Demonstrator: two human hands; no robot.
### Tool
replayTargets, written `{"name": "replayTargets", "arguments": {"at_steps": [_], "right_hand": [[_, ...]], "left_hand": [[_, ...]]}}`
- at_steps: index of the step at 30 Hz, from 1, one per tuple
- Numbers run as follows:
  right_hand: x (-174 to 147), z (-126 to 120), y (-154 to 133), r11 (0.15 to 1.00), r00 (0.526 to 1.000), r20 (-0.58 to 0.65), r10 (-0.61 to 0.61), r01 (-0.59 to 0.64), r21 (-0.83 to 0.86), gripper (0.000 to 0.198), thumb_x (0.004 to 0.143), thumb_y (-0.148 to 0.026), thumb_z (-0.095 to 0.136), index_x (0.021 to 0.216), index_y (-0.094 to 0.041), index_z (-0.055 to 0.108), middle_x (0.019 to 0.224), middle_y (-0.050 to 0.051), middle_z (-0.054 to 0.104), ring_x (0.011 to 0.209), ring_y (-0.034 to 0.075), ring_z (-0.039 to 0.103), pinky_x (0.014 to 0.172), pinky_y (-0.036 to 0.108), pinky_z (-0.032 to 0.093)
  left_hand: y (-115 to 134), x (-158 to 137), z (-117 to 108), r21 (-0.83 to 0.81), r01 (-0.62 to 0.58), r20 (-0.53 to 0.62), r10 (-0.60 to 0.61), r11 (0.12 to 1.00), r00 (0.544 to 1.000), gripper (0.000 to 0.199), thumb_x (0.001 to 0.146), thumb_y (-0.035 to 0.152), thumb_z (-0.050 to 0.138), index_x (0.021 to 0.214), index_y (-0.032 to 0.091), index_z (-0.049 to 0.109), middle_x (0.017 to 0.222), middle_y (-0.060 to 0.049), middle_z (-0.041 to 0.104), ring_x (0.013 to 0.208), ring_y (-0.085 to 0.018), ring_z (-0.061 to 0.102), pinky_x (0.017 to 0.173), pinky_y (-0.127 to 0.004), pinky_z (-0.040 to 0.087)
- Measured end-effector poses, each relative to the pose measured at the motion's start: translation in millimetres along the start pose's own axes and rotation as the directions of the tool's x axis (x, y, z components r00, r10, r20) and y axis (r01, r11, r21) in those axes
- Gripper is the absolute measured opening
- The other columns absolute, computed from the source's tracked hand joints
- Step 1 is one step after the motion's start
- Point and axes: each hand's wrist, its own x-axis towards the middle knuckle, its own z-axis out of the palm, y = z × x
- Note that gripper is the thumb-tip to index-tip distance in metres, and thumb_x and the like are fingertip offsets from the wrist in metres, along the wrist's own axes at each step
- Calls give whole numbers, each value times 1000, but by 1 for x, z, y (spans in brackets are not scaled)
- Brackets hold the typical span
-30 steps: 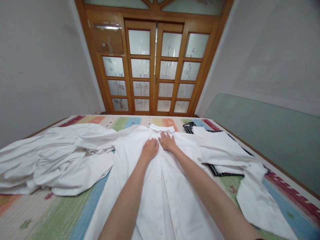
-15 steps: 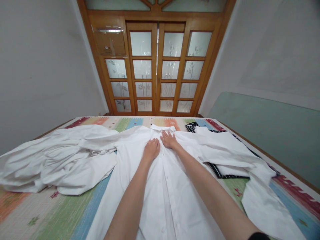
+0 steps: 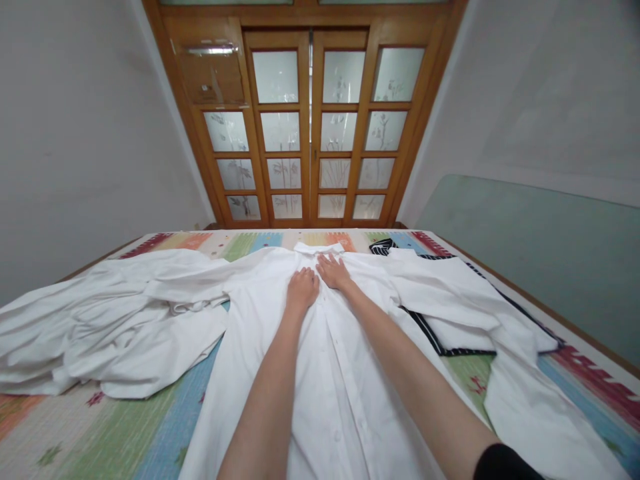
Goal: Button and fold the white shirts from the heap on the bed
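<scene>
A white button-front shirt (image 3: 265, 320) lies spread on the bed with its collar at the far end and its sleeves out to both sides. My left hand (image 3: 303, 288) is on the front near the top, its fingers curled together on the cloth by the button edge. Just below the collar (image 3: 320, 248) rests my right hand (image 3: 334, 271), flat with its fingers spread. Both hands touch the shirt. The lower front, with its line of buttons, runs between my forearms.
Crumpled white cloth (image 3: 125, 320) is heaped on the left. Under the right sleeve lies a black-and-white striped item (image 3: 430, 333). A colourful striped cover (image 3: 120, 433) lies beneath. Beyond stand wooden doors (image 3: 307, 120) with glass panes; a pale green board (image 3: 525, 253) leans at the right.
The view has shifted slightly, so the doors and bed appear a little higher. Both hands stay at the shirt's top front, with little change in their pose.
</scene>
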Motion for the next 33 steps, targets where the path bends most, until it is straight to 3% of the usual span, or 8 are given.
{"name": "replayTargets", "arguments": {"at_steps": [5, 8, 13, 18, 22, 26, 29, 33], "right_hand": [[-15, 6, 5, 972, 990, -105, -91, 111, 208, 46, 98, -18, 33, 139, -12, 53, 158, 12, 30, 147, 24, 24, 119, 42, 22], [-44, 12, 7, 932, 977, -113, -183, 209, 296, 44, 97, -18, 37, 137, -15, 55, 151, 12, 44, 144, 24, 33, 118, 46, 25], [-131, 13, 9, 908, 942, -78, -326, 335, 251, 48, 97, -21, 39, 143, -15, 48, 152, 13, 41, 145, 27, 30, 118, 51, 25], [-235, -9, 20, 903, 913, 33, -407, 396, 163, 54, 100, -35, 39, 150, -13, 39, 158, 14, 30, 148, 28, 20, 120, 49, 20], [-300, -33, 36, 891, 877, 188, -443, 407, 200, 62, 98, -43, 44, 153, -15, 32, 160, 15, 22, 149, 28, 14, 120, 48, 21], [-346, -48, 41, 869, 849, 200, -489, 454, 196, 81, 84, -53, 65, 152, -20, 35, 162, 15, 17, 149, 31, 13, 118, 49, 25], [-370, -48, 30, 832, 831, 77, -551, 540, 127, 69, 80, -50, 69, 139, -20, 52, 159, 15, 29, 146, 33, 22, 115, 53, 27], [-389, -34, 4, 764, 766, -7, -642, 641, 67, 46, 82, -52, 66, 114, -19, 63, 137, 15, 55, 124, 30, 47, 103, 47, 39]], "left_hand": [[0, 0, -1, 22, 11, 10, -11, 1000, 1000, 29, 95, 20, 40, 109, 15, 65, 126, -13, 65, 123, -22, 56, 109, -36, 37], [3, -1, -4, 54, 18, 2, -18, 998, 1000, 30, 93, 19, 41, 108, 14, 67, 123, -14, 66, 120, -22, 57, 105, -36, 40], [16, -9, -16, 182, 36, 42, -44, 983, 998, 34, 91, 18, 39, 99, 7, 69, 101, -20, 71, 105, -29, 64, 95, -42, 44], [16, -21, -22, 160, -4, 92, -11, 987, 996, 36, 94, 19, 35, 112, 7, 63, 116, -21, 67, 115, -27, 60, 97, -40, 43], [5, -36, -28, 32, -81, 216, 72, 996, 974, 37, 98, 29, 35, 122, 13, 57, 139, -15, 55, 134, -26, 45, 109, -42, 34], [7, -63, -47, -209, -146, 294, 204, 967, 934, 38, 99, 33, 29, 110, 17, 62, 124, -12, 65, 123, -24, 55, 107, -40, 38], [19, -94, -61, -291, -144, 251, 221, 946, 942, 36, 95, 34, 38, 114, 17, 63, 125, -12, 66, 121, -25, 57, 105, -39, 41], [35, -135, -72, -248, -165, 246, 227, 954, 942, 32, 88, 28, 48, 110, 16, 67, 128, -14, 65, 121, -28, 57, 105, -41, 42]]}}
